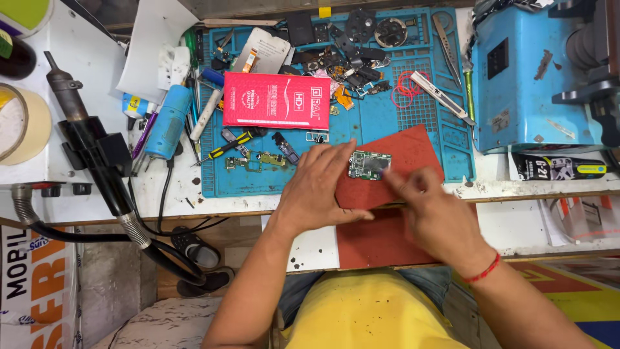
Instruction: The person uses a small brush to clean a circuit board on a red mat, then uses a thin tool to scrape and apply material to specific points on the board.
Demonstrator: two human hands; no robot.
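Observation:
A small green circuit board (369,164) lies on a red-brown pad (413,150) at the front of the bench. My left hand (321,187) rests flat on the pad's left side, its fingertips touching the board's left edge. My right hand (433,210) is to the right of the board with its fingers pinched together, the tip pointing at the board's right edge. A thin dark tool seems to lie under that hand, but blur hides whether the fingers hold anything. A red thread bracelet (483,270) circles my right wrist.
A blue work mat (387,110) carries a red flat box (276,100), a screwdriver (229,147), more small boards (255,159) and several loose phone parts. A blue machine (536,71) stands right. A hot-air gun (87,139) on a hose sits left, by a tape roll (22,126).

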